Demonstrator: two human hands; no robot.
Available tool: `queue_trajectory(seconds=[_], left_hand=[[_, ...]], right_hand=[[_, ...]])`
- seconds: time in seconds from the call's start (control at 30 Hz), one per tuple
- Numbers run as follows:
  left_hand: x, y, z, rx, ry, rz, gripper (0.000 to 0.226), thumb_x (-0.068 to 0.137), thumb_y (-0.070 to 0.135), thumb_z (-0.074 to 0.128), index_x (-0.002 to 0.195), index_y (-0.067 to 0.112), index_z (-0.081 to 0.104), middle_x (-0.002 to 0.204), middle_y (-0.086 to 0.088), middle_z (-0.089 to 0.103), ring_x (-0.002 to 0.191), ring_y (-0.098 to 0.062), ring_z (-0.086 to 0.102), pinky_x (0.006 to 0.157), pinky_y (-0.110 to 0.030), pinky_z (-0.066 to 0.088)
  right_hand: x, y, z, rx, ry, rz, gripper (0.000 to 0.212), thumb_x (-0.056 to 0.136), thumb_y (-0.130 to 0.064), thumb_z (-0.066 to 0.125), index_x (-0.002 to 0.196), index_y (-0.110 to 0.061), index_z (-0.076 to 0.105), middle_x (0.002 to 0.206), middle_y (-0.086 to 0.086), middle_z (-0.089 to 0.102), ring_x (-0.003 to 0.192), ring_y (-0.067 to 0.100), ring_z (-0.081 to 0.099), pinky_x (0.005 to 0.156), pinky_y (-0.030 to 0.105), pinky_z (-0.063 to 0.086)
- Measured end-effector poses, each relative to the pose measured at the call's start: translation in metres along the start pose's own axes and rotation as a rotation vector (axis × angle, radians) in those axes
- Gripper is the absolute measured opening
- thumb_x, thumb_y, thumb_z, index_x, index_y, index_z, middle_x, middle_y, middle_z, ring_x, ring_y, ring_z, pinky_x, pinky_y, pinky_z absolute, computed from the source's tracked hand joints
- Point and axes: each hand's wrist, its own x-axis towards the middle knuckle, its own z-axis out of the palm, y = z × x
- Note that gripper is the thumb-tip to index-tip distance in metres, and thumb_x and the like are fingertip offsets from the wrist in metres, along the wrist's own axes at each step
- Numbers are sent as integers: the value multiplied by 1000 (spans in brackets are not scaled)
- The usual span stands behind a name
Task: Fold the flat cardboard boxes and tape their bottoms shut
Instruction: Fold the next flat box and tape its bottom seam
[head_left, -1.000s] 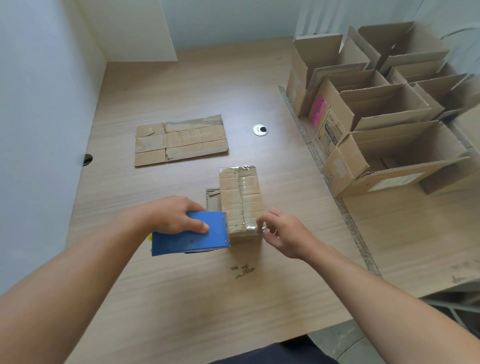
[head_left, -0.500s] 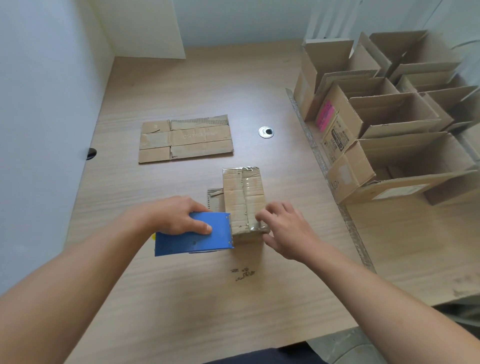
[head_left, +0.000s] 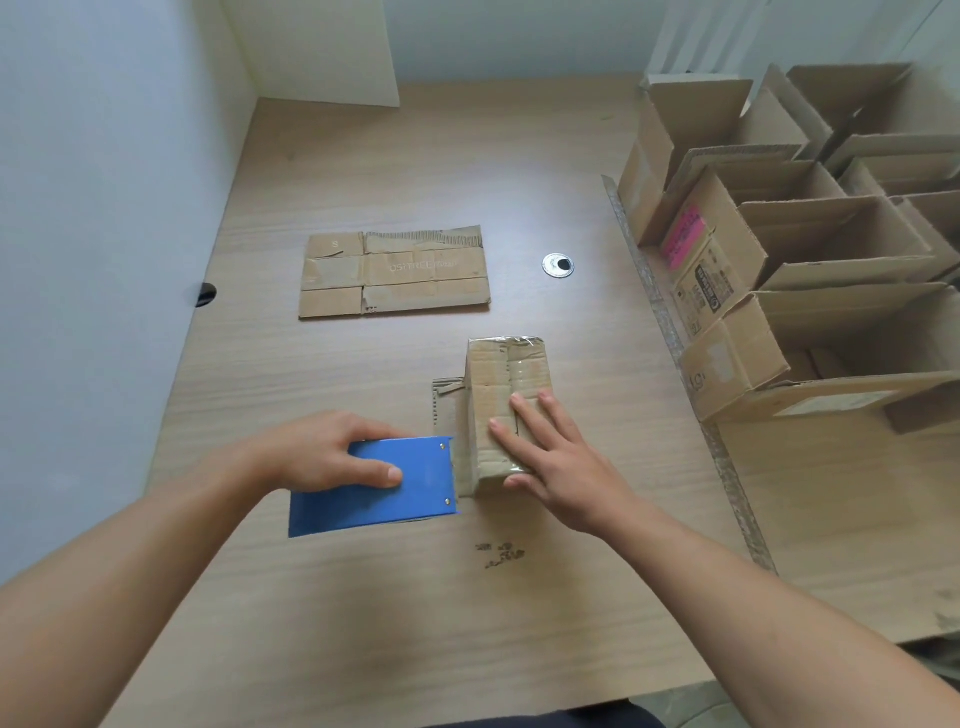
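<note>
The left hand (head_left: 332, 452) holds the blue flat-sided metal tape dispenser (head_left: 384, 488), with fingers curled over its top edge and the thumb pressed on its side plate. The dispenser's front end sits just against the near left edge of the box being worked on. Farther back on the pale wood-grain table (head_left: 363, 623), one flattened brown cardboard box (head_left: 395, 273) lies unfolded, well apart from the hands.

The small brown folded cardboard box (head_left: 506, 405) stands near the middle of the table, bottom up. Shiny clear tape runs along its centre seam and over the far edge.

The right hand (head_left: 561, 457) lies on that upper face with fingers straight and spread. It grips nothing and only presses down.

The step appears to be finishing the tape strip. To do it well:

- Keep the flat hand's weight on the seam so the flaps stay level.
- Draw the dispenser down over the near edge with steady tension.
- Cut against the blade with a short twist.
- Rub the loose end onto the side wall.

Too light a press probably lets the box slide or the tape wrinkle.

At the right, a cluster of open brown cardboard boxes (head_left: 779, 249) stands with flaps up.
</note>
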Motion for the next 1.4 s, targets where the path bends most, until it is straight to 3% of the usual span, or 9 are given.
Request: queue_trajectory(seconds=[0.2,0.4,0.53,0.77,0.97,1.07,1.13,1.27,1.4], left_hand=[[10,1,8,153,86,-97,36,81,60,62,117,62,57,100,25,68,92,-1,62,79,-24,48],[38,26,30,500,276,-180,56,75,71,47,127,51,52,109,9,67,98,-19,58,81,-34,50],[46,42,47,668,430,-243,35,87,56,46,111,32,56,93,2,61,82,-25,55,63,-33,38],[29,8,63,483,566,-307,46,95,60,38,138,44,31,96,11,61,78,-18,55,55,-30,41],[32,-16,90,318,499,-403,65,100,35,34,155,33,-2,119,-11,55,96,-31,58,81,-41,50],[35,-23,104,297,504,-428,71,102,32,36,156,34,-11,125,-14,49,99,-32,56,80,-40,47],[36,-23,107,253,503,-432,73,103,35,37,155,35,-13,122,-13,48,100,-30,53,82,-40,46],[31,-14,105,202,685,-393,66,99,41,46,156,25,17,143,-12,37,127,-30,39,106,-39,35],[27,32,129,-129,698,-16,65,96,41,58,151,14,36,152,-1,41,140,-14,35,110,-22,25]], right_hand=[[5,-4,-2,70,-48,12,64,96,-56,45,152,-53,13,152,-28,-23,138,1,-36,117,48,30],[3,-14,-4,103,-26,70,64,97,-52,50,153,-47,20,165,-14,-6,147,10,-26,118,46,29],[-2,-34,0,103,-21,65,64,97,-52,50,154,-44,21,166,-10,-3,150,15,-21,118,45,29],[-25,-50,-3,48,103,262,68,91,-71,42,152,-49,20,163,-10,9,148,17,-1,110,39,38],[-19,-57,-27,-80,93,298,62,90,-72,37,144,-41,36,135,2,38,122,27,36,93,40,41],[-14,-49,-37,-28,247,240,41,96,-55,46,128,-32,54,120,2,51,110,26,46,89,39,45],[-8,-30,-43,25,371,290,40,96,-47,52,132,-31,57,131,2,50,117,27,40,98,40,40],[9,14,-53,234,277,449,57,96,-41,55,149,-30,40,157,3,30,143,27,22,116,43,24],[8,25,-40,388,68,438,66,96,-43,58,154,-33,29,146,8,49,132,27,45,105,34,35]])
